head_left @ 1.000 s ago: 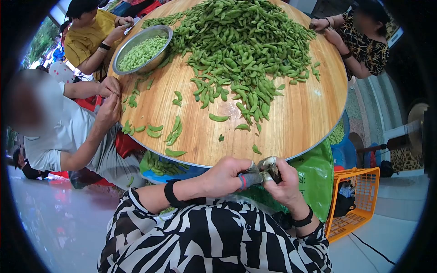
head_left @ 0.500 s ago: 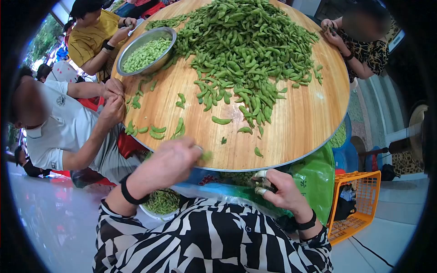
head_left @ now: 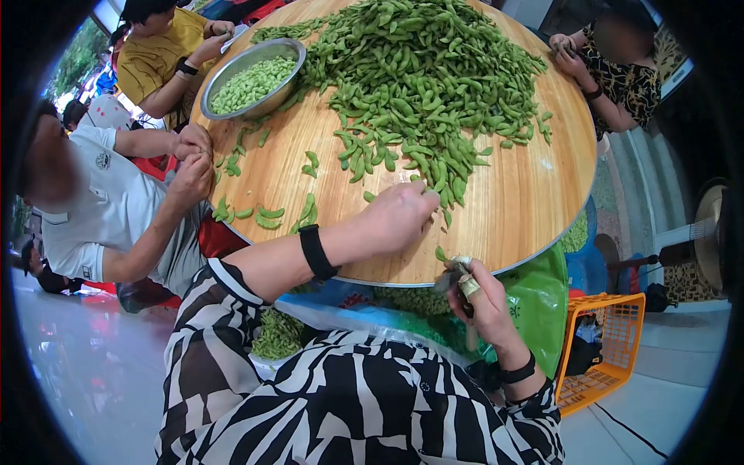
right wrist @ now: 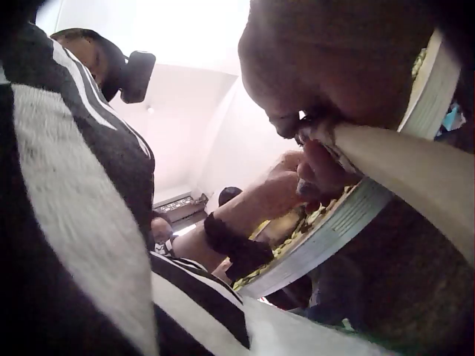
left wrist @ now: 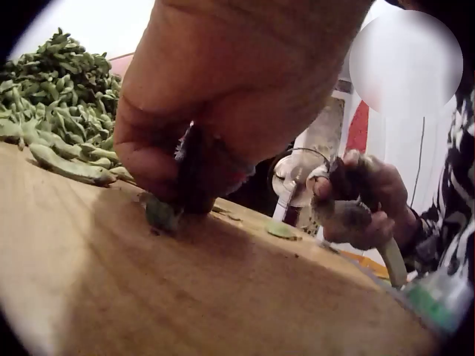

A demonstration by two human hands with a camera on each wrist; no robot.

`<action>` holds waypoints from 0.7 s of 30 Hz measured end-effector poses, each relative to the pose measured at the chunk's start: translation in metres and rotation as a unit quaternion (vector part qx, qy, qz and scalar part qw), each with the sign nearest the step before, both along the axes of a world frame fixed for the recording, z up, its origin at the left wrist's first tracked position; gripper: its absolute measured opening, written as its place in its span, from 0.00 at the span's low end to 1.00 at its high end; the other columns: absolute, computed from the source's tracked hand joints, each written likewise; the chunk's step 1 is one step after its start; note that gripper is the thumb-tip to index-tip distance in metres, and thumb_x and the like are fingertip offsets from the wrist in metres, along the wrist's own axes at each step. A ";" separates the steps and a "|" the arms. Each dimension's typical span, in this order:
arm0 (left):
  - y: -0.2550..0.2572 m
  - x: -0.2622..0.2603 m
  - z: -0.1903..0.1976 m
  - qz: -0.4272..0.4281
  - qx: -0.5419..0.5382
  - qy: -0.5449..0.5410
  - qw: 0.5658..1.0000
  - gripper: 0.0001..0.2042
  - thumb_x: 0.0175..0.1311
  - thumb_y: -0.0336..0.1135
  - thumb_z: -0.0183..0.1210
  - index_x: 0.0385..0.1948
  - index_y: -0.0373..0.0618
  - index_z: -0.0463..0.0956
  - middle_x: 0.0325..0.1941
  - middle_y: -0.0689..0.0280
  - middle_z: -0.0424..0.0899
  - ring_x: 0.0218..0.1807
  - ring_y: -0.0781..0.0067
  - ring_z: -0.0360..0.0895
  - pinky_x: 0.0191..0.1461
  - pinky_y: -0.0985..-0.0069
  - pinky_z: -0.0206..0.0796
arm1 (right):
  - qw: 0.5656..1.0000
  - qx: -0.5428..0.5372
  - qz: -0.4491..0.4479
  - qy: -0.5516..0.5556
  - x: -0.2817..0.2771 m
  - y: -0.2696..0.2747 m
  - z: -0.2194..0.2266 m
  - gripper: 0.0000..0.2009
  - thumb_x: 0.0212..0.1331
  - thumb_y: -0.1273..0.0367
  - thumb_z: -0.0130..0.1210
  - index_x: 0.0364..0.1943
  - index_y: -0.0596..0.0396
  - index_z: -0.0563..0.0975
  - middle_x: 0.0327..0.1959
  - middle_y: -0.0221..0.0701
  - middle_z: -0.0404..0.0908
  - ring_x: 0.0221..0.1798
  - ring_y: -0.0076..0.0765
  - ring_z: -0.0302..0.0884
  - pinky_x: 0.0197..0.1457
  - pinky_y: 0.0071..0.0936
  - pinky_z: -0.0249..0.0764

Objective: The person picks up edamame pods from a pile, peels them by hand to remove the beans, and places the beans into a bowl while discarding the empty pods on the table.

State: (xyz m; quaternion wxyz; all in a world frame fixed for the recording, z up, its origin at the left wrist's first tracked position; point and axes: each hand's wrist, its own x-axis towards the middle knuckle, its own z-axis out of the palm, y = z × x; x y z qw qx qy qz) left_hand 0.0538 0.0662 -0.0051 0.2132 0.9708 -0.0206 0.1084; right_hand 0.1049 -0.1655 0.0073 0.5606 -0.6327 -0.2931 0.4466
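Observation:
My left hand reaches over the wooden table, by the near end of the heap of green pods. In the left wrist view its curled fingers point down at the tabletop, beside a small green piece; whether they pinch anything is hidden. Just off the near edge, my right hand, with pale wraps on its fingers, grips a slim pale handle. The handle runs into the curled fingers in the right wrist view. A single pod lies near those fingertips.
A metal bowl of shelled beans stands at the table's far left. Below the near edge are more beans, a tub of green pieces and a green bag. An orange crate is at right. Three people sit around.
My left hand has left my right hand, passed over the table's near left edge and moved right to the pods. My right hand has turned, bringing the pale handle into view.

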 end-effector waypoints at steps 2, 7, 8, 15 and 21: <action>0.003 0.003 -0.003 0.013 -0.032 -0.002 0.999 0.09 0.46 0.21 0.55 0.31 0.37 0.72 0.30 0.51 0.73 0.38 0.44 0.73 0.41 0.58 0.67 | 1.000 0.005 -0.016 0.023 0.001 0.001 -0.001 0.16 0.69 0.66 0.37 0.55 0.60 0.68 0.23 0.27 0.71 0.18 0.17 0.61 0.21 0.16 0.57; 0.002 -0.009 0.013 0.070 -0.345 0.138 0.926 0.09 0.58 0.25 0.58 0.40 0.39 0.76 0.35 0.61 0.79 0.38 0.70 0.76 0.41 0.71 0.69 | 0.992 0.073 -0.065 0.082 0.003 0.010 -0.003 0.17 0.70 0.69 0.35 0.58 0.60 0.66 0.23 0.28 0.72 0.18 0.17 0.62 0.20 0.15 0.58; -0.004 -0.013 0.015 0.066 -0.345 0.140 0.926 0.09 0.58 0.25 0.58 0.40 0.39 0.76 0.35 0.61 0.79 0.38 0.70 0.76 0.41 0.71 0.69 | 0.992 0.073 -0.069 0.081 0.002 0.013 -0.002 0.17 0.70 0.69 0.35 0.58 0.60 0.66 0.23 0.28 0.72 0.18 0.17 0.62 0.20 0.15 0.58; -0.034 -0.032 0.004 0.041 -0.619 0.070 0.781 0.14 0.60 0.20 0.57 0.48 0.39 0.70 0.42 0.67 0.78 0.44 0.79 0.75 0.49 0.79 0.69 | 0.985 0.090 -0.055 0.138 -0.001 0.019 0.000 0.20 0.72 0.67 0.35 0.65 0.59 0.61 0.20 0.28 0.71 0.16 0.17 0.61 0.19 0.14 0.57; -0.040 -0.035 0.007 0.036 -0.655 0.027 0.755 0.16 0.60 0.20 0.57 0.49 0.39 0.66 0.44 0.65 0.78 0.48 0.77 0.75 0.54 0.77 0.68 | 0.977 0.120 -0.038 0.171 -0.002 0.018 -0.004 0.21 0.72 0.67 0.37 0.66 0.58 0.61 0.20 0.28 0.70 0.16 0.16 0.61 0.19 0.13 0.57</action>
